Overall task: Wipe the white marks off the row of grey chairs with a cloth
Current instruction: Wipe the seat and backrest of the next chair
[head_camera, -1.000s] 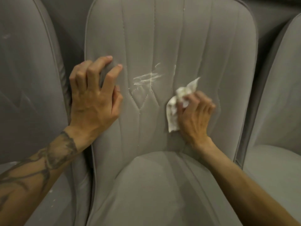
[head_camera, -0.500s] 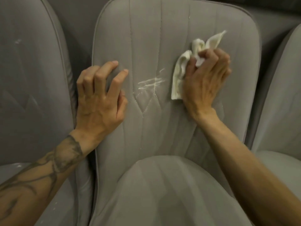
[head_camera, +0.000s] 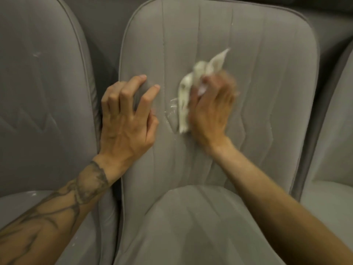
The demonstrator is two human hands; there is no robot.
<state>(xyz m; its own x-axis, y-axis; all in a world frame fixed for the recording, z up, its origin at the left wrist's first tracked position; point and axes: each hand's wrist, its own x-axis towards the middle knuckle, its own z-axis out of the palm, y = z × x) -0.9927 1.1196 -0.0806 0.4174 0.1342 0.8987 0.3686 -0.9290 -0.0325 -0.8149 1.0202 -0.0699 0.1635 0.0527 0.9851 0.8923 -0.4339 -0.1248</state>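
On the backrest of the middle chair [head_camera: 267, 92], roughly at its centre, I see my right hand [head_camera: 212, 111] clenched around a crumpled white cloth [head_camera: 191, 88], holding it against the grey upholstery. The hand and the cloth are both blurred on my feed, so I cannot make out how each finger lies, only that they curl over the bunched fabric. One corner of the cloth sticks up and to the right above the knuckles, and a longer fold hangs down along the left side of the hand. Just left of that fold, touching its edge, are the white marks [head_camera: 172, 106]: a few thin pale streaks where the stitched seams meet in a point. My left hand [head_camera: 126, 119] is braced on the same backrest near its left piped edge, fingers spread and arched with the tips pressing into the padding; it holds nothing. A dark tattoo [head_camera: 76, 194] runs along that forearm. Below both wrists is the seat cushion [head_camera: 200, 226] of the same chair. The left chair [head_camera: 42, 131] stands just beside it and carries a small white smudge [head_camera: 36, 54] high on its backrest. The right chair [head_camera: 336, 150] shows only as a strip at the edge of the view.
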